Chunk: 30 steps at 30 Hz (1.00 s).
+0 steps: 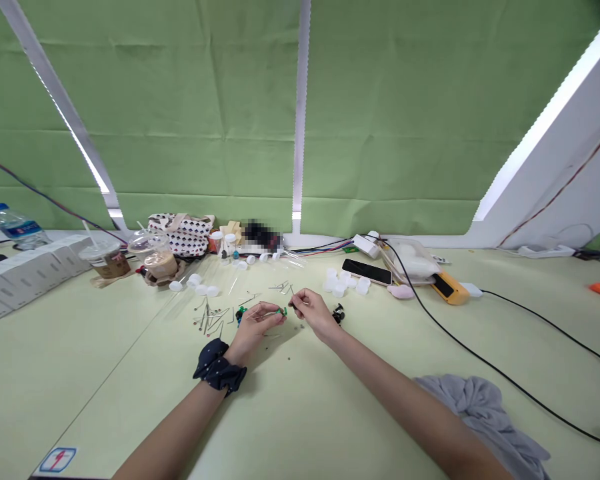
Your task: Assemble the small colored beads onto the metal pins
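"Can you make out that small green piece (283, 311)?"

"Barely. The left hand (257, 321) covers part of it, so I can't tell its exact shape."

"And the dark piece (293, 305)?"

"Just a speck between the thumb and finger of the right hand (314, 313); most of it is hidden."

"Where's the green one, then?"

"At the left hand's fingertips, on the side facing the right hand. Both hands are pinched narrow, each on its own piece, close together above the table (290, 427)."

"How are the arms?"

"Both reach forward and slant inward, the right one stretched nearly straight. A dark scrunchie (220, 367) sits around the left wrist."

"What's around them?"

"Thin metal pins (209, 317) scattered left of the left hand, black pieces (339, 313) just right of the right hand, partly behind it. Farther back, white caps (347, 281) near a phone (367, 271)."
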Each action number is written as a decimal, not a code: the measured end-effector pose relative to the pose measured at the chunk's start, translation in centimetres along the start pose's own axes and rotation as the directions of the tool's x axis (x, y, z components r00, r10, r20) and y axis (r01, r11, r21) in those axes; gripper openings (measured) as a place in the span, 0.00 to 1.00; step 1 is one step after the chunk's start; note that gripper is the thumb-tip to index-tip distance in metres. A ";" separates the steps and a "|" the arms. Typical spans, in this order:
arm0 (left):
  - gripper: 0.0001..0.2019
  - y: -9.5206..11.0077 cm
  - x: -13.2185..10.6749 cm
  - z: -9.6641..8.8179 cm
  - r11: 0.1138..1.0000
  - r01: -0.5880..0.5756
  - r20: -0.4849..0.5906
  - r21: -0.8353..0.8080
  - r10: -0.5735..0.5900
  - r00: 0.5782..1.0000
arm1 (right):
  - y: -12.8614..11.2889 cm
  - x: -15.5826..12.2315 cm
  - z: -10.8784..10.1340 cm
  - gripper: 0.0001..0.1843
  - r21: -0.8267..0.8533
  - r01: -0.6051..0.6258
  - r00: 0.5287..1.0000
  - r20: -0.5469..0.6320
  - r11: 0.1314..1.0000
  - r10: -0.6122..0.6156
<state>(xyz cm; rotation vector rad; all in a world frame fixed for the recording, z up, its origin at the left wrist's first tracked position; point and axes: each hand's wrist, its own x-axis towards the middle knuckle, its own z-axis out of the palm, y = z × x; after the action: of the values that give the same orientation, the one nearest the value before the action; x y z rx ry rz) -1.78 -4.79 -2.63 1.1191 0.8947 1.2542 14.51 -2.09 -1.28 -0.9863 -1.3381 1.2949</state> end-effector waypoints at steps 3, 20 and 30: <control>0.13 0.0 -0.1 0.1 1.000 -0.009 0.007 0.012 0.009 1.000 | 0.0 -0.1 0.2 0.18 -0.045 0.047 0.999 0.029 0.998 -0.046; 0.11 0.0 0.2 -0.1 0.992 0.015 0.014 -0.127 -0.013 1.000 | -0.5 -0.3 -0.1 0.14 0.260 -0.437 0.891 0.258 0.861 0.374; 0.13 0.5 0.2 -0.4 0.987 0.005 -0.030 -0.160 -0.010 0.999 | 0.0 0.4 -1.1 0.12 0.113 -0.299 0.936 0.231 0.948 0.267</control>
<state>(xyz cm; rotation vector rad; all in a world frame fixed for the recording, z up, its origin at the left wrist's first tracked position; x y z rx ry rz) -2.28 -4.53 -2.24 0.9710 0.8053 1.3164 15.49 -1.54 -1.28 -0.9844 -1.2689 1.7356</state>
